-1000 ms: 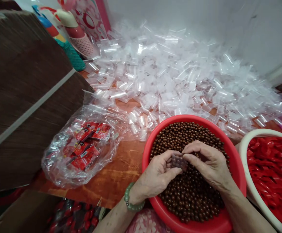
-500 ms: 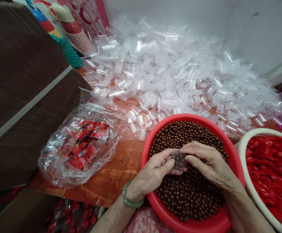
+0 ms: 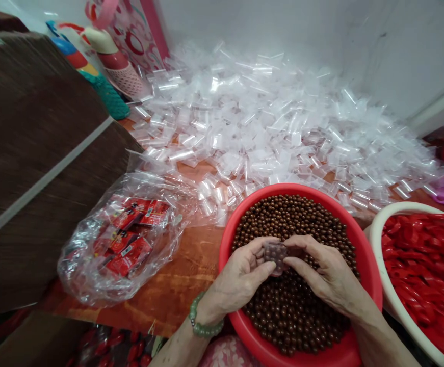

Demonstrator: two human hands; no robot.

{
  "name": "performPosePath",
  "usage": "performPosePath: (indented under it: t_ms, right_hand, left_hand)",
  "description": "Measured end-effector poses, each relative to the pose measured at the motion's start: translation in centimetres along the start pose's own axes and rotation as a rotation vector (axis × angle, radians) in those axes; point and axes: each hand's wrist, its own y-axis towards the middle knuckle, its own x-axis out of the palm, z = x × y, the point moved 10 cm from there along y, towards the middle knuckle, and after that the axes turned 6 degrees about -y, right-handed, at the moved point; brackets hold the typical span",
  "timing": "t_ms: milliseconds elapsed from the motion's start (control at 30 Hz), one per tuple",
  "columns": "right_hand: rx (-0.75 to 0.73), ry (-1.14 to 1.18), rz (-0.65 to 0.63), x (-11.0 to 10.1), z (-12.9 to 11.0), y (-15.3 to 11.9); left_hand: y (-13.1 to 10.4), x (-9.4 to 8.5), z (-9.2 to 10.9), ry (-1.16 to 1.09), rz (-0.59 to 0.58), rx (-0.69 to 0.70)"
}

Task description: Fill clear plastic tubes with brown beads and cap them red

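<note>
A small clear plastic piece (image 3: 276, 257) is held over a red basin (image 3: 225, 255) full of round brown balls (image 3: 294, 316). My left hand (image 3: 240, 278), with a green bead bracelet (image 3: 201, 321) at its wrist, pinches the piece from the left between thumb and fingers. From the right, the thumb and forefinger of my right hand (image 3: 323, 270) close on its other edge. Brown balls show through the piece; whether any lie inside it, I cannot tell.
Clear plastic pieces (image 3: 260, 117) pile up behind the basin. At right stands a white tub (image 3: 378, 244) of red parts (image 3: 428, 275). Left are a clear bag (image 3: 92, 265) with red packets (image 3: 130, 255), a large brown box (image 3: 34, 153) and bottles (image 3: 122, 71).
The fingers of my right hand have drawn back from over the clear piece and now pinch its edge. More of the piece shows. The whole view has shifted slightly.
</note>
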Motion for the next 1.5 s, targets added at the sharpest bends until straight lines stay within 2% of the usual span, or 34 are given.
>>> performPosePath:
  t_ms: [300,433,633,800,1000,1167,1500]
  right_hand:
    - [-0.025,0.057,-0.095,0.1,0.0,0.5]
    - [-0.037,0.057,-0.1,0.1,-0.1,0.7]
    - [-0.071,0.083,-0.158,0.2,-0.2,0.8]
    - [-0.08,0.104,-0.216,0.6,-0.3,1.1]
    - [-0.091,0.102,-0.153,0.2,-0.3,0.9]
    - [-0.026,0.083,-0.063,-0.3,0.6,0.4]
    - [-0.046,0.103,-0.088,0.1,0.6,0.8]
  left_hand:
    - [-0.1,0.2,-0.4,0.064,-0.015,-0.021]
    - [-0.1,0.3,-0.2,0.059,-0.022,-0.016]
    - [-0.1,0.9,-0.3,0.158,-0.073,-0.036]
    - [-0.1,0.8,-0.4,0.183,-0.053,-0.058]
    - [0.0,0.6,-0.3,0.085,-0.028,-0.052]
    - [0.1,0.7,-0.2,0.052,-0.051,-0.026]
    - [0.0,0.5,-0.6,0.065,-0.012,-0.06]
